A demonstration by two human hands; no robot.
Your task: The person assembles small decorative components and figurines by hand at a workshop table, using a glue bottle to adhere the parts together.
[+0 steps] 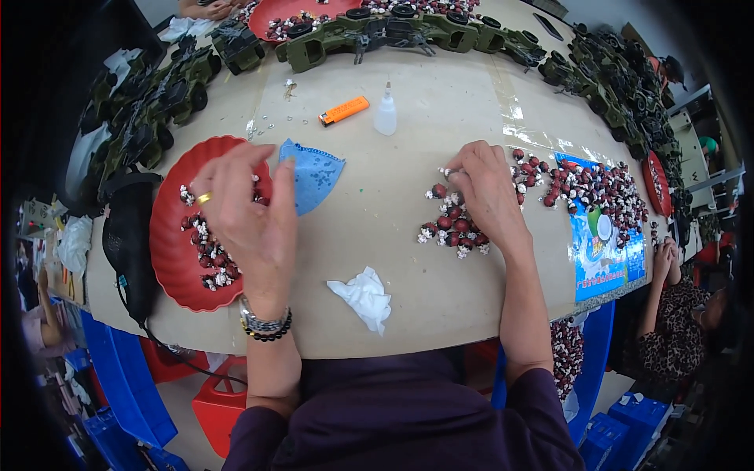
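Note:
My left hand [253, 212], with a ring and wrist bands, hovers over the right side of a scalloped red tray [169, 259]; its fingers are apart and nothing shows in them. Small dark-red and white round pieces lie in that tray. Beside the hand rests a blue cloth-like piece [318, 174] with dark spots. At the right, my right hand [491, 192] bends over a heap of the same pieces [455, 224]. Its fingertips are closed at a small red-and-white piece [444, 173] at the heap's upper edge; the fingers partly hide it.
An orange lighter [344, 111] and a white needle-tipped bottle [386, 114] occupy the far middle. Crumpled tissue [363, 301] lies near the front edge. Green toy vehicles [400, 35] line the back. More pieces cover a blue printed sheet [585, 259]. A black pouch [129, 243] sits left.

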